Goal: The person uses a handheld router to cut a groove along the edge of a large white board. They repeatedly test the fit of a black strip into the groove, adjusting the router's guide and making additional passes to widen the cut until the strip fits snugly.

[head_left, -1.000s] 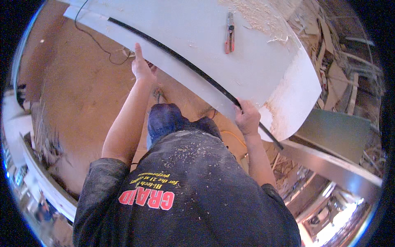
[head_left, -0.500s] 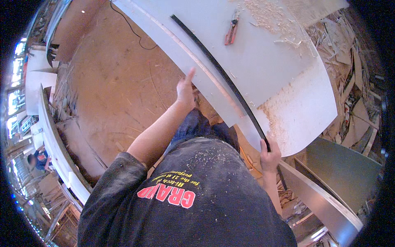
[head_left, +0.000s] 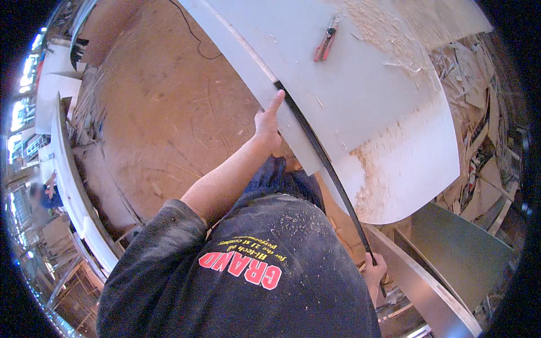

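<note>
1. Along the middle of the frame, a long black strip [head_left: 319, 147] is laid in a gentle curve near the edge of a white panel [head_left: 383, 107], its lower part being carried past that edge.
2. At the lower right, the strip is gripped near its lower end by the right hand [head_left: 375, 269], with the fingers closed around it.
3. Left of the strip's upper end, the left hand [head_left: 268, 125] is placed at the panel's edge, thumb stretched up to the strip; the other fingers are mostly hidden, so whether anything is grasped by them cannot be told.
4. Above the strip's upper end, a pale band [head_left: 242, 42] is seen running along the panel.
5. At the upper right, a red-handled tool [head_left: 326, 43] is left lying on the panel, near scattered wood shavings [head_left: 389, 36].
6. At the upper left, a dark cord [head_left: 197, 40] is stretched over the brown floor [head_left: 163, 96].
</note>
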The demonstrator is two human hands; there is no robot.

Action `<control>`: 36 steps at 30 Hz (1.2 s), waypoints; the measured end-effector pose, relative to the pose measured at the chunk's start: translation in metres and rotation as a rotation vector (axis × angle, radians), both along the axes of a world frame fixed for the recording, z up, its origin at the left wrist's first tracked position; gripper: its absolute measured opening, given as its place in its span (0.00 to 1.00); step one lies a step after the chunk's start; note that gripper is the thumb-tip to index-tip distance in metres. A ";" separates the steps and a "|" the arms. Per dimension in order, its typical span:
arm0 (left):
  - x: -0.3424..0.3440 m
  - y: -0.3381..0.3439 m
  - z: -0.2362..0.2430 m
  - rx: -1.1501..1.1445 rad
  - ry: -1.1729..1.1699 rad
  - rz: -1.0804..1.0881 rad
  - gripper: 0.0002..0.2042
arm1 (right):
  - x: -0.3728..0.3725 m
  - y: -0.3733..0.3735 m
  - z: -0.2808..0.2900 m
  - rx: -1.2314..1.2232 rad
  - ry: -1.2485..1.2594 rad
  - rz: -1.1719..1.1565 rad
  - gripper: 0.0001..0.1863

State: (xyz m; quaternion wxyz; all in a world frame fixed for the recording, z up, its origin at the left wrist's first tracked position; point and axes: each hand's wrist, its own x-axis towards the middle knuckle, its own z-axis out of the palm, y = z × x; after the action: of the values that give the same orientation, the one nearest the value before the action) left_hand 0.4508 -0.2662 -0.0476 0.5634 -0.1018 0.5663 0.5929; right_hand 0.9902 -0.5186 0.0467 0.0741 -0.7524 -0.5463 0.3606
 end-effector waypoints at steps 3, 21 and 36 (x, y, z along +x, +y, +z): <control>0.008 0.000 0.006 -0.036 0.050 -0.028 0.41 | 0.018 -0.012 0.008 -0.076 -0.074 -0.025 0.12; 0.016 -0.001 0.017 -0.009 0.060 -0.010 0.34 | 0.033 -0.012 0.015 -0.173 0.064 -0.046 0.14; 0.017 -0.001 0.010 -0.031 0.189 -0.006 0.33 | -0.081 0.098 0.006 -0.344 0.215 0.046 0.18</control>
State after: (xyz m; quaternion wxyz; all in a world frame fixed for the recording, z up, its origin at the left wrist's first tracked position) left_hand 0.4680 -0.2674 -0.0376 0.5074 -0.0524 0.6264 0.5895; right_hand 0.9096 -0.4203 0.0524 -0.0057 -0.6983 -0.4828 0.5285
